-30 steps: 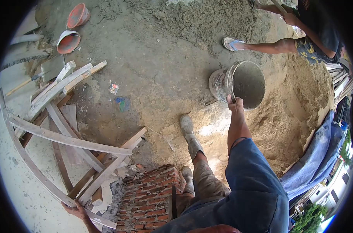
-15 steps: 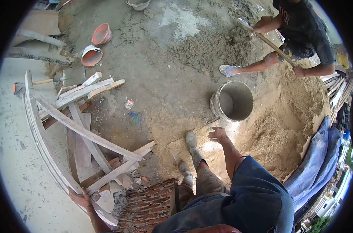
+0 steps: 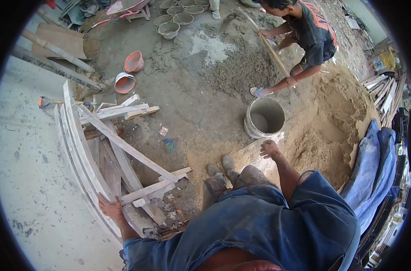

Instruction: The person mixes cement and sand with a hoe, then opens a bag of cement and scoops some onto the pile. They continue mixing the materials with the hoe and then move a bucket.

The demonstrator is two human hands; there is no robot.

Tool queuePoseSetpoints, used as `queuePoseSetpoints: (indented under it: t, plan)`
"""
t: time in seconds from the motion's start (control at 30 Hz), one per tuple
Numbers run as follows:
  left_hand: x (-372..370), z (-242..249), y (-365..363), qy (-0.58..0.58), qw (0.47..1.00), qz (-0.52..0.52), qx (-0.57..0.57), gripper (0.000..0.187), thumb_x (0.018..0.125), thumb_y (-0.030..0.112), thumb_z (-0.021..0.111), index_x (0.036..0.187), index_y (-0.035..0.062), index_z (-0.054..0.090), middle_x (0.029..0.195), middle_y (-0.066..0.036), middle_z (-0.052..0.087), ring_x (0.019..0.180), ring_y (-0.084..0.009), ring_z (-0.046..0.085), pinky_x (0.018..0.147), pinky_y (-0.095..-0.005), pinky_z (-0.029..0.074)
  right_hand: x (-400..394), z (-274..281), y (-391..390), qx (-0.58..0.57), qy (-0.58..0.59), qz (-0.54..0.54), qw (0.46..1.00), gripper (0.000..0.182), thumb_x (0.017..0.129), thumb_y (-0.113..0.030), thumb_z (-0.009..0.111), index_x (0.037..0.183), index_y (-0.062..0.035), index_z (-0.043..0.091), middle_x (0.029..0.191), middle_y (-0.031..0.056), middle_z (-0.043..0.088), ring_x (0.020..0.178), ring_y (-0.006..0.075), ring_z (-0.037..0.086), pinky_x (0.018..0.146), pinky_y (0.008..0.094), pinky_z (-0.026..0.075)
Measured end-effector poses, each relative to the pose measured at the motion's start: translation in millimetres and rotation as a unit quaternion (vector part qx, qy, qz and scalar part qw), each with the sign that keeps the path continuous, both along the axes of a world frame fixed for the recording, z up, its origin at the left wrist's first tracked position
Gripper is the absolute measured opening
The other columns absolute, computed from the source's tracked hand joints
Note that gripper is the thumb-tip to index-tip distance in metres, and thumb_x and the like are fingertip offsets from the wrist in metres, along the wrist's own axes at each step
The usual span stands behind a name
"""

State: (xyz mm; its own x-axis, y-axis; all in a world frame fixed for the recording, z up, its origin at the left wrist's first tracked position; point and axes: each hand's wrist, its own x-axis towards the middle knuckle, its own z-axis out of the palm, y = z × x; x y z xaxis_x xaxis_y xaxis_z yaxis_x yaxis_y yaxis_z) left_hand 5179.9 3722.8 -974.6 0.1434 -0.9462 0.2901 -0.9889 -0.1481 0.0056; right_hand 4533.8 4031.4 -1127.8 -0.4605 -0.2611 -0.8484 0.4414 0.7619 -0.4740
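My left hand (image 3: 110,207) lies on the long pale wooden planks (image 3: 85,147) at the left, its fingers spread over the wood. These planks run beside a pale, spotted surface, with more timber crossing next to them. My right hand (image 3: 270,150) hangs in the air with fingers apart and nothing in it. Just beyond it stands a large cement-crusted bucket (image 3: 249,125), upright, with grey material at its bottom. My right hand appears apart from the bucket. Below me are my mud-stained boots (image 3: 229,163).
A co-worker (image 3: 316,43) bends over a wet mortar heap (image 3: 237,67), holding a long wooden handle (image 3: 266,40). Sand (image 3: 329,115) and a blue tarp (image 3: 372,167) lie right. Orange buckets (image 3: 134,62), a shovel (image 3: 51,102) and several mortar-filled pails (image 3: 168,30) are farther off.
The view has tilted up, bringing the pails and wheelbarrow into sight and mostly hiding the bricks. My left hand stays on the planks. My right hand stays empty near the bucket. The co-worker's handle has shifted.
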Motion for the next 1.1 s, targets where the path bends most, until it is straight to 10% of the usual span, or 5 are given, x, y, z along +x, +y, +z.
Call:
queuePoseSetpoints:
  t: [0.47,1.1]
  plan:
    - [3.4,-2.2,2.6,0.004,1.0,0.018,0.009,0.082,0.062,0.027,0.072,0.134,0.0216,0.033,0.129,-0.009,0.041,0.123,-0.0283,0.034,0.096,-0.0506,0.03,19.6,10.9,64.9,0.12,0.006,0.04,0.992,0.028,0.084,-0.019,0.054,0.108,-0.0049,0.053,0.096,0.0192,0.062,0.071,0.0313,0.065,0.059,0.0458,0.053]
    - [2.3,-2.2,2.8,0.012,0.999,0.029,0.018,0.083,0.062,0.029,0.073,0.134,0.0239,0.033,0.13,-0.008,0.04,0.124,-0.0282,0.033,0.098,-0.0504,0.028,8.8,1.8,26.8,0.051,0.035,0.063,0.996,0.038,0.08,-0.014,0.057,0.115,-0.0041,0.045,0.084,0.0151,0.061,0.059,0.0239,0.062,0.043,0.0337,0.049]
